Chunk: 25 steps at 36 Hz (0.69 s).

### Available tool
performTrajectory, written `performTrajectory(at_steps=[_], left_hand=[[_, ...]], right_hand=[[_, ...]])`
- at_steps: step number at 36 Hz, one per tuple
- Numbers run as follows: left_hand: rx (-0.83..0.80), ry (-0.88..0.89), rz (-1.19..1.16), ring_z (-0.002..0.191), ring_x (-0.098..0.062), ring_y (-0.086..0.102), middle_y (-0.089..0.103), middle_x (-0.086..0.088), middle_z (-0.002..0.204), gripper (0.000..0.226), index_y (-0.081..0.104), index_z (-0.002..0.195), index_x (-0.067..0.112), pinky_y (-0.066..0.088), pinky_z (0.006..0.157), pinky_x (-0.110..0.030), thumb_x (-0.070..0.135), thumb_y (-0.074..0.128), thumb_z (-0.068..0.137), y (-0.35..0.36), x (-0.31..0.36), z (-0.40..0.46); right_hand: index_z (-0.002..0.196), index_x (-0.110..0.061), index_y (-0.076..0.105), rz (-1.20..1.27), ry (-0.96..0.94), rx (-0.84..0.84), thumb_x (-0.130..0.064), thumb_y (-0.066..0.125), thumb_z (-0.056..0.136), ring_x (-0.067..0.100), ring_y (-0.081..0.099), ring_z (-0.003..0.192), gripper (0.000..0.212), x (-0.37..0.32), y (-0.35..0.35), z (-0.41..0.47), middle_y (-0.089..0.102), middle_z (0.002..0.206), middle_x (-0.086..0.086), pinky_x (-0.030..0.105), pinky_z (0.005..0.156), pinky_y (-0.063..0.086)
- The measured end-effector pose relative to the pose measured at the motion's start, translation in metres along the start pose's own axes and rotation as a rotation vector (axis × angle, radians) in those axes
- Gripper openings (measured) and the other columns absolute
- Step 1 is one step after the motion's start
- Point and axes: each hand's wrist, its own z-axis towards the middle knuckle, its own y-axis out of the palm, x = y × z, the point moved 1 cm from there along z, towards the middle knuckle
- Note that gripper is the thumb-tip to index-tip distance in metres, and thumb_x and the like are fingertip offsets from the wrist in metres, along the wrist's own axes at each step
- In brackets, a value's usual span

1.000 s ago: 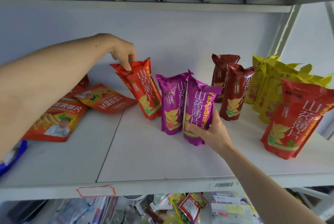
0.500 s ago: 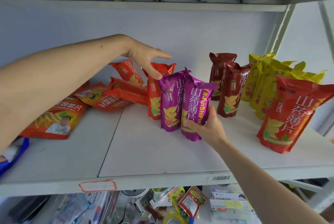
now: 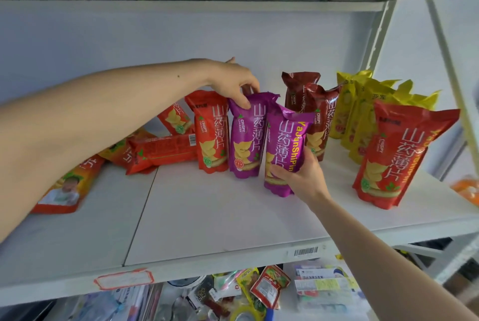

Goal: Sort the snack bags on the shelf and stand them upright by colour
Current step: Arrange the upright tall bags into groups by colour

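Note:
Two purple snack bags stand upright mid-shelf. My left hand (image 3: pixel 234 85) pinches the top of the rear purple bag (image 3: pixel 246 136). My right hand (image 3: pixel 302 175) grips the lower part of the front purple bag (image 3: pixel 283 149). An orange-red bag (image 3: pixel 211 131) stands just left of them. Another orange-red bag (image 3: pixel 160 151) lies flat to its left, and one more (image 3: pixel 176 118) leans behind. Two dark red bags (image 3: pixel 320 118) stand behind the purple pair. Several yellow bags (image 3: pixel 363 113) stand at the back right. A large orange-red bag (image 3: pixel 396 155) stands at the front right.
Orange bags with a different print (image 3: pixel 67 186) lie flat at the shelf's left. The white shelf board (image 3: pixel 207 217) has a seam left of centre. A metal upright (image 3: pixel 375 35) stands at the back right. Loose packets (image 3: pixel 267 284) fill the shelf below.
My left hand let go of the orange-red bag, which now stands beside the purple ones, and moved right onto the rear purple bag's top. My right hand kept its grip.

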Motion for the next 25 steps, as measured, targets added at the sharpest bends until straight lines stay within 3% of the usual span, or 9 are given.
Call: performTrajectory(at_steps=[2, 3, 6, 10, 13, 19, 22, 25], left_hand=[[0.017, 0.002, -0.089, 0.112, -0.017, 0.059, 0.064, 0.002, 0.124, 0.044, 0.057, 0.132, 0.019, 0.041, 0.105, -0.039, 0.032, 0.066, 0.091, -0.003, 0.005, 0.007], [0.033, -0.002, -0.115, 0.111, -0.019, 0.060, 0.064, -0.001, 0.125, 0.045, 0.055, 0.134, 0.017, 0.046, 0.097, -0.035, 0.030, 0.066, 0.091, -0.003, 0.007, 0.011], [0.087, -0.025, -0.147, 0.110, -0.022, 0.060, 0.063, -0.006, 0.126, 0.048, 0.053, 0.136, 0.014, 0.049, 0.091, -0.033, 0.029, 0.065, 0.092, -0.004, 0.010, 0.027], [0.121, -0.058, -0.117, 0.111, -0.024, 0.060, 0.063, -0.009, 0.127, 0.051, 0.053, 0.136, 0.010, 0.051, 0.088, -0.033, 0.027, 0.068, 0.090, -0.003, 0.010, 0.050], [0.125, -0.087, -0.072, 0.110, -0.026, 0.061, 0.063, -0.011, 0.125, 0.051, 0.054, 0.134, 0.009, 0.052, 0.087, -0.034, 0.026, 0.069, 0.088, -0.001, 0.009, 0.063], [0.080, -0.151, -0.072, 0.107, -0.029, 0.062, 0.063, -0.010, 0.126, 0.051, 0.053, 0.133, 0.010, 0.057, 0.084, -0.039, 0.020, 0.072, 0.087, 0.005, -0.001, 0.077], [0.083, -0.171, -0.098, 0.107, -0.030, 0.062, 0.061, -0.012, 0.126, 0.051, 0.052, 0.134, 0.009, 0.057, 0.076, -0.035, 0.016, 0.072, 0.086, 0.007, -0.004, 0.081], [0.095, -0.175, -0.098, 0.106, -0.029, 0.063, 0.062, -0.012, 0.125, 0.051, 0.054, 0.133, 0.009, 0.058, 0.078, -0.036, 0.015, 0.072, 0.086, 0.011, -0.008, 0.087]], right_hand=[[0.136, -0.023, 0.042, 0.037, 0.006, 0.023, -0.037, 0.089, 0.064, 0.009, 0.066, 0.099, 0.087, 0.001, -0.007, 0.001, 0.064, 0.117, -0.006, 0.032, 0.081, 0.058], [0.136, -0.023, 0.039, 0.047, 0.006, 0.030, -0.032, 0.089, 0.066, 0.008, 0.066, 0.098, 0.087, 0.001, -0.010, 0.001, 0.064, 0.115, -0.007, 0.031, 0.081, 0.058], [0.135, -0.024, 0.036, 0.065, 0.018, 0.017, -0.025, 0.088, 0.068, 0.011, 0.067, 0.098, 0.085, 0.004, -0.014, 0.002, 0.065, 0.117, -0.004, 0.036, 0.085, 0.057], [0.134, -0.028, 0.031, -0.072, 0.080, 0.084, -0.052, 0.086, 0.055, 0.020, 0.057, 0.112, 0.099, 0.007, -0.004, -0.004, 0.052, 0.127, 0.003, 0.045, 0.094, 0.053], [0.138, -0.020, 0.029, -0.268, 0.169, 0.170, -0.058, 0.087, 0.052, 0.030, 0.041, 0.127, 0.110, 0.010, 0.005, -0.010, 0.040, 0.132, 0.009, 0.049, 0.103, 0.044], [0.130, -0.019, 0.033, -0.244, 0.167, 0.161, -0.049, 0.087, 0.059, 0.029, 0.058, 0.113, 0.095, 0.013, 0.015, -0.002, 0.057, 0.124, 0.005, 0.048, 0.087, 0.054], [0.127, -0.018, 0.033, -0.235, 0.145, 0.150, -0.046, 0.085, 0.066, 0.029, 0.061, 0.110, 0.085, 0.008, 0.017, 0.006, 0.060, 0.123, 0.005, 0.046, 0.084, 0.056], [0.127, -0.019, 0.032, -0.224, 0.141, 0.113, -0.047, 0.082, 0.071, 0.028, 0.062, 0.110, 0.080, 0.006, 0.021, 0.009, 0.060, 0.123, 0.004, 0.047, 0.085, 0.056]])
